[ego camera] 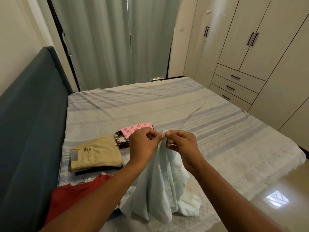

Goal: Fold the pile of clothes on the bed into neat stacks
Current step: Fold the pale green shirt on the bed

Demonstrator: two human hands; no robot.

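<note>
A pale blue garment (160, 186) hangs bunched from both hands over the near part of the bed (167, 104), its lower folds resting on the sheet. My left hand (143, 144) and my right hand (182, 144) pinch its top edge close together. Folded khaki trousers (97, 153) lie on a dark folded item to the left. A pink patterned folded cloth (135, 129) sits on a dark floral one behind them. A red shirt (75, 196) lies at the near left, partly under my left arm.
A dark teal headboard (30, 131) runs along the bed's left side. Pale curtains (117, 41) hang behind the bed. A wardrobe with drawers (242, 64) stands to the right. Glossy floor (267, 195) shows at the near right.
</note>
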